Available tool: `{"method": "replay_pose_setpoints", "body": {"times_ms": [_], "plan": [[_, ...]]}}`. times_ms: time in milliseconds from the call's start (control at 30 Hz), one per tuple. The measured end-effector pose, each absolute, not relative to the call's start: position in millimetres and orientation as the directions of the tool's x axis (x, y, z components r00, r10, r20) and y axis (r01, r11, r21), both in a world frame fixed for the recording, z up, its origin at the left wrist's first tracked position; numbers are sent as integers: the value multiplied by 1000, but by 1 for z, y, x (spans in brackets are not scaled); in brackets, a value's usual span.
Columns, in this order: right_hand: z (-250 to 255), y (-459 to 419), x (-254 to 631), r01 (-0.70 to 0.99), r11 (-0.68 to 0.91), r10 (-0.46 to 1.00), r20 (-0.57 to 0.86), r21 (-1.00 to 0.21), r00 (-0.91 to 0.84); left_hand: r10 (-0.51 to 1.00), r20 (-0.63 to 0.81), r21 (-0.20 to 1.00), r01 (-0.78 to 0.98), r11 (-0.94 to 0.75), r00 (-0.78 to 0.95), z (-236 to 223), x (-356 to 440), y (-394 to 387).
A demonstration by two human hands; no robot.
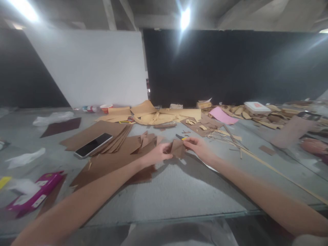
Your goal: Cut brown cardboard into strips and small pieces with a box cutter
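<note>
My left hand (pixel 160 153) is closed on the left side of a small brown piece of card (pixel 177 149), thumb and fingers pinching its edge. On the opposite edge, my right hand (pixel 200 147) grips the same piece between thumb and fingertips. Just above the card, close to my right fingers, is a small dark tool with a yellow part (pixel 180 137); its kind is unclear, and I cannot tell whether the hand touches it. Larger brown sheets (pixel 110 160) lie left of my hands, with small cut pieces (pixel 143 140) on top.
A phone (pixel 94 145) lies on stacked brown sheets. Yellowish sheets (pixel 166 116), a pink sheet (pixel 223 115) and a white box (pixel 257 107) are farther back. Thin strips (pixel 266 164) cross the right side, near another person's hand (pixel 314 146). A magenta object (pixel 38 194) sits front left.
</note>
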State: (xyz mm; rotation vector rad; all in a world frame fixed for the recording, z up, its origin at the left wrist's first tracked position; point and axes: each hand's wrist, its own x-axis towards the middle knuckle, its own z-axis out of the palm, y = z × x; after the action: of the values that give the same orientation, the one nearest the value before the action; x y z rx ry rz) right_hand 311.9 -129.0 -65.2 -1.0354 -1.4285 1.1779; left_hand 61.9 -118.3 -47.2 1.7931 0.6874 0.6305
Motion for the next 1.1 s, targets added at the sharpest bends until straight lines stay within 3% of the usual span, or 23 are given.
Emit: {"method": "replay_pose_setpoints", "body": {"times_ms": [133,233,667,933,1100], "plan": [[-66,-126,314,126,218,966,197,-968,-165,671,17,998,33,-61,741,-43,64,-126],[-70,-123,315,154,252,956,221,-955,-191,728,-5,1000,23,-16,685,-46,70,-131],[-67,-129,314,174,344,921,295,-923,-253,788,112,981,58,-184,605,-61,71,-123],[-67,-126,316,305,406,908,342,-861,-243,776,104,986,39,-163,622,-61,74,-127],[-72,-124,317,245,389,916,345,-888,-202,775,133,985,6,-173,618,-59,74,-128]]}}
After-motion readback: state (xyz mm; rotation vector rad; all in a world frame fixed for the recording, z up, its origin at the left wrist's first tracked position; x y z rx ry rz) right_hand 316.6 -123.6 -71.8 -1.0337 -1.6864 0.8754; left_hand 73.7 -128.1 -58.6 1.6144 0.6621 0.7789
